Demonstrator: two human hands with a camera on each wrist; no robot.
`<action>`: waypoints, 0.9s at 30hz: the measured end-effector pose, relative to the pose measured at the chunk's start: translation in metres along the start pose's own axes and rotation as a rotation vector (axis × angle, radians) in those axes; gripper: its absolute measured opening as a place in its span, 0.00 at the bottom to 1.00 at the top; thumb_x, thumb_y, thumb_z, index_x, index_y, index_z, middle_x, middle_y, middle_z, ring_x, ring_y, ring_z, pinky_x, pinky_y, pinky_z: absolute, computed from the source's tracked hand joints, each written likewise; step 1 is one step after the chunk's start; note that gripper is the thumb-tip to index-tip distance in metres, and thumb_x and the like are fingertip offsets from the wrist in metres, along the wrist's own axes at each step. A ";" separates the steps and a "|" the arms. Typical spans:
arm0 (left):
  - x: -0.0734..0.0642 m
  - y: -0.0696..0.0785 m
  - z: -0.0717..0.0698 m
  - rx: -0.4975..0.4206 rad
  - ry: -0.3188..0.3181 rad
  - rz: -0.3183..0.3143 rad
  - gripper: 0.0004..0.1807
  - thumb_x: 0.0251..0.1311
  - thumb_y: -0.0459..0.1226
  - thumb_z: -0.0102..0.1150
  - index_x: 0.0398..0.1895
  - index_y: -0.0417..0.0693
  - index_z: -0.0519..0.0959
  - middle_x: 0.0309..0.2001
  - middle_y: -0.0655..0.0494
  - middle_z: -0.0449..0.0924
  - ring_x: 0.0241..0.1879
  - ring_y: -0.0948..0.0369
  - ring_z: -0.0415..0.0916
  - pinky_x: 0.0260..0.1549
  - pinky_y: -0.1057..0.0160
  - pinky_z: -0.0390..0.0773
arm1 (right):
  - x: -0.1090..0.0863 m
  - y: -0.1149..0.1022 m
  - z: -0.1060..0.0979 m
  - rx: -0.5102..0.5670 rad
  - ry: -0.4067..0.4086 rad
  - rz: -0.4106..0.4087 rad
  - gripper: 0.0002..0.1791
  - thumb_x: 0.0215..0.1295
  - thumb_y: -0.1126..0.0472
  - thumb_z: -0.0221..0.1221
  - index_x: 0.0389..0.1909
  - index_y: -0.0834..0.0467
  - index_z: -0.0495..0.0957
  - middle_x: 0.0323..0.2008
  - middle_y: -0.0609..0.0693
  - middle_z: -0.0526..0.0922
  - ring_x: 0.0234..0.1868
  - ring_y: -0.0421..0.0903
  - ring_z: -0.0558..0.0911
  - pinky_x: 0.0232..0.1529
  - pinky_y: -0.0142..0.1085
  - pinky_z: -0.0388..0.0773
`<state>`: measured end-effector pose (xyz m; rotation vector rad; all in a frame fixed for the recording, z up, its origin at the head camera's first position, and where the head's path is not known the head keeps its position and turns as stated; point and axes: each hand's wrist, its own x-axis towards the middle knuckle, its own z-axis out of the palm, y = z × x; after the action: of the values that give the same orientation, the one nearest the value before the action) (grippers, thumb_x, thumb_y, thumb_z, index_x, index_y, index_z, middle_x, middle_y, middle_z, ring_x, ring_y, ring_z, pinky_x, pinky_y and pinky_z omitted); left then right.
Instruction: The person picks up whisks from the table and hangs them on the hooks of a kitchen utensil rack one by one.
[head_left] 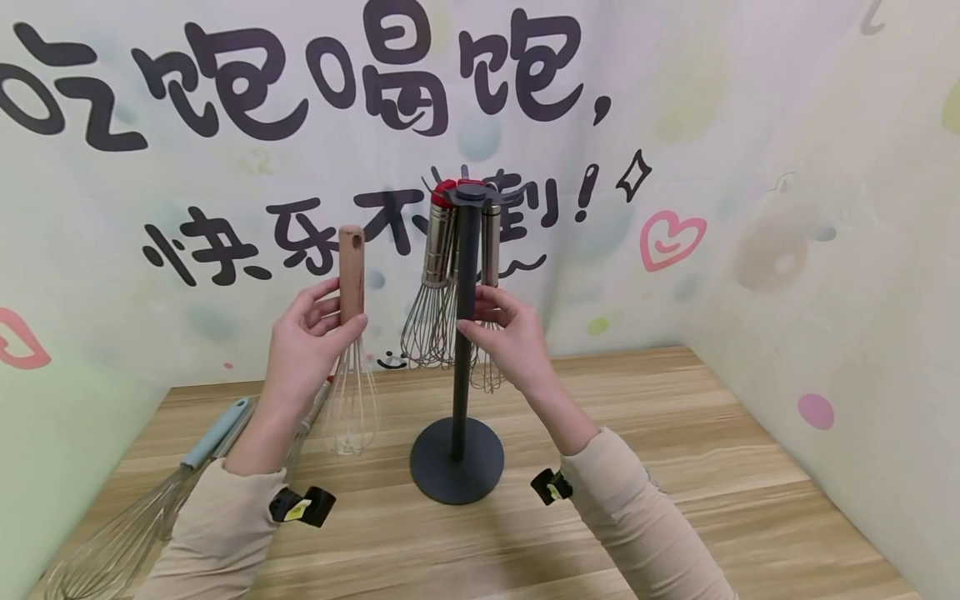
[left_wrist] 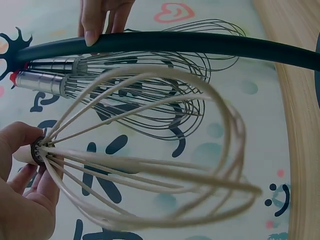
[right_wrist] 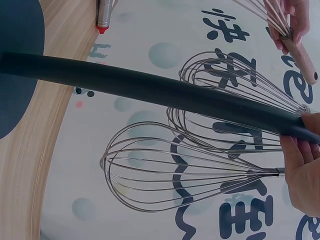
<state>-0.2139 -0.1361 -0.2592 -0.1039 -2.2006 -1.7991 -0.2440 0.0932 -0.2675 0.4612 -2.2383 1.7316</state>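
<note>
My left hand (head_left: 307, 333) holds a whisk by its wooden handle (head_left: 351, 271), with the pale wire loops (left_wrist: 150, 165) hanging down. The whisk is upright, left of a dark rotating-style utensil stand (head_left: 459, 375) with a round base and hooks on top. Thumb and fingers of my right hand (head_left: 510, 333) grip the stand's post (right_wrist: 150, 90) around its middle. Metal-handled whisks (head_left: 437, 250) hang from the hooks; red ends (head_left: 444, 190) show on some. In the right wrist view, the wire loops (right_wrist: 150, 170) of one hang close by the right hand.
On the wooden table (head_left: 637, 433) at left lies a large whisk with a light blue handle (head_left: 217, 433), partly under my left sleeve. Another whisk with a red-tipped handle (right_wrist: 104, 15) lies behind my left forearm. A printed wall (head_left: 600, 275) stands behind the table.
</note>
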 end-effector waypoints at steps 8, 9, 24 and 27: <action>-0.003 0.007 0.002 -0.012 0.027 0.025 0.33 0.60 0.43 0.62 0.69 0.53 0.64 0.61 0.47 0.73 0.50 0.69 0.76 0.44 0.80 0.76 | -0.001 0.000 0.003 -0.020 0.009 0.003 0.21 0.56 0.70 0.64 0.52 0.62 0.77 0.44 0.61 0.83 0.47 0.51 0.83 0.43 0.31 0.81; -0.003 0.009 0.002 -0.010 0.026 0.025 0.34 0.60 0.43 0.62 0.69 0.53 0.64 0.62 0.47 0.73 0.51 0.68 0.76 0.45 0.79 0.76 | -0.001 0.000 0.003 -0.022 0.012 0.003 0.21 0.56 0.70 0.64 0.52 0.62 0.77 0.44 0.60 0.83 0.47 0.51 0.83 0.43 0.31 0.81; -0.004 0.027 0.003 -0.097 0.033 0.031 0.34 0.58 0.40 0.64 0.68 0.55 0.65 0.60 0.51 0.72 0.49 0.67 0.75 0.45 0.79 0.75 | -0.004 -0.003 0.005 -0.036 0.024 -0.007 0.21 0.55 0.70 0.65 0.52 0.62 0.78 0.43 0.61 0.84 0.47 0.51 0.84 0.44 0.34 0.82; -0.004 0.029 0.004 -0.111 0.030 0.047 0.33 0.58 0.40 0.64 0.68 0.54 0.67 0.58 0.51 0.74 0.48 0.68 0.76 0.44 0.79 0.76 | -0.003 -0.003 0.005 -0.038 0.025 -0.008 0.21 0.55 0.70 0.65 0.52 0.62 0.77 0.44 0.61 0.83 0.48 0.52 0.83 0.46 0.35 0.82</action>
<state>-0.2043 -0.1253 -0.2335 -0.1501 -2.0599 -1.8840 -0.2397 0.0881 -0.2673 0.4377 -2.2447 1.6781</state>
